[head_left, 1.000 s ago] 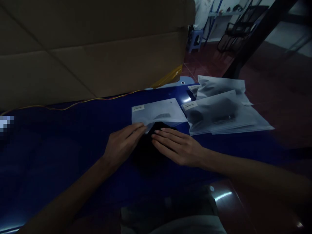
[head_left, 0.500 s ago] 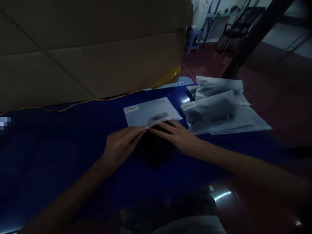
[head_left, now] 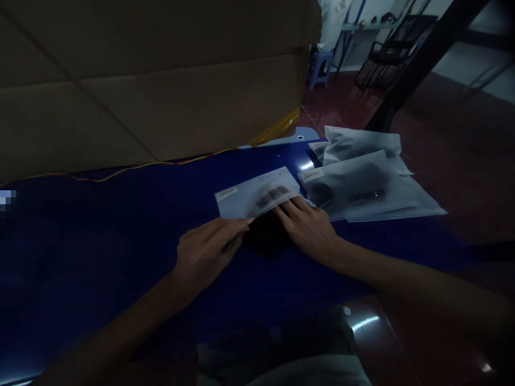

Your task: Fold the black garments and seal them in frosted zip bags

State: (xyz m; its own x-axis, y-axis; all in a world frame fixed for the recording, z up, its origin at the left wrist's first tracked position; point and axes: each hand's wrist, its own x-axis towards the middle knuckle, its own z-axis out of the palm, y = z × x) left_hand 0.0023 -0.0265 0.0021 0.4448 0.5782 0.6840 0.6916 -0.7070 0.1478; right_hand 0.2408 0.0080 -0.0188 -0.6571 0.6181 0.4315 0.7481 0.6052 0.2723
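Observation:
A white frosted plastic bag (head_left: 237,206) with a small printed label at its far left corner lies before me on the blue table. Through its upper sheet shows a dark-striped patch like a barcode (head_left: 273,197). My left hand (head_left: 209,244) is closed, pinching the bag's near edge between thumb and fingers. The fingers of my right hand (head_left: 309,228) are stretched out and slightly apart, their tips hidden under the raised near edge at the bag's mouth. Below that edge, between my hands, is a dark patch; whether it is an object or shadow I cannot tell.
Several filled frosted bags (head_left: 362,182) lie stacked on the right of the blue table (head_left: 120,236). A large cardboard box (head_left: 161,107) stands along the far edge, with a thin yellow-red cable (head_left: 153,163) before it. Beyond are a blue stool (head_left: 321,69), a dark chair (head_left: 388,53) and a person's light clothing.
The bag has shifted slightly right and toward me, and its near edge stands more raised. My right hand has moved a little right, its fingertips now under the edge. The left hand keeps its pinch.

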